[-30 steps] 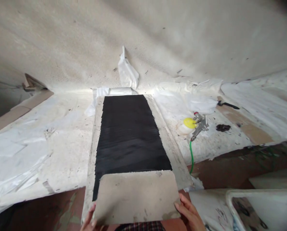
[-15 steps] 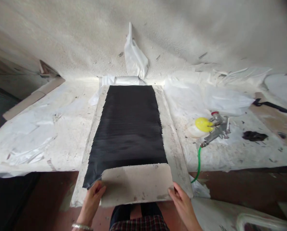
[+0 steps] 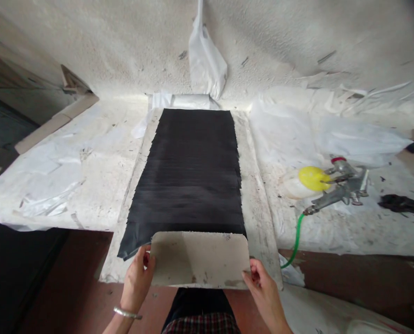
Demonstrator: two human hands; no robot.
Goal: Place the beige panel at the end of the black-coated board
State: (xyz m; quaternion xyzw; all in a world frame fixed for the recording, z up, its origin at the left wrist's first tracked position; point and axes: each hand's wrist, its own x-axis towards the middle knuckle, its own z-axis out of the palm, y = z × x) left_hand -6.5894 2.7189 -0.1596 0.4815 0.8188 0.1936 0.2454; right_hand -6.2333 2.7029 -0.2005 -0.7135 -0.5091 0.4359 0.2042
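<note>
A grey board with rounded corners [image 3: 200,257] lies over the near end of a long black sheet [image 3: 191,171]. The sheet rests on a longer pale plank [image 3: 258,218] that juts past the bench's front edge. My left hand [image 3: 139,278] grips the board's left edge, a bracelet on its wrist. My right hand [image 3: 262,290] holds the board's right lower corner. Both hands are at the near end, just above my lap.
A metal spray gun with a yellow cup [image 3: 332,185] and green hose [image 3: 293,241] lies on the bench to the right. A dark rag [image 3: 399,203] sits farther right. White plastic sheeting [image 3: 54,185] covers the bench; a plastic bag [image 3: 207,60] hangs on the wall behind.
The view has pulled back and tilted down. The grey board covers less of the black sheet, and both hands now show fully at its side edges.
</note>
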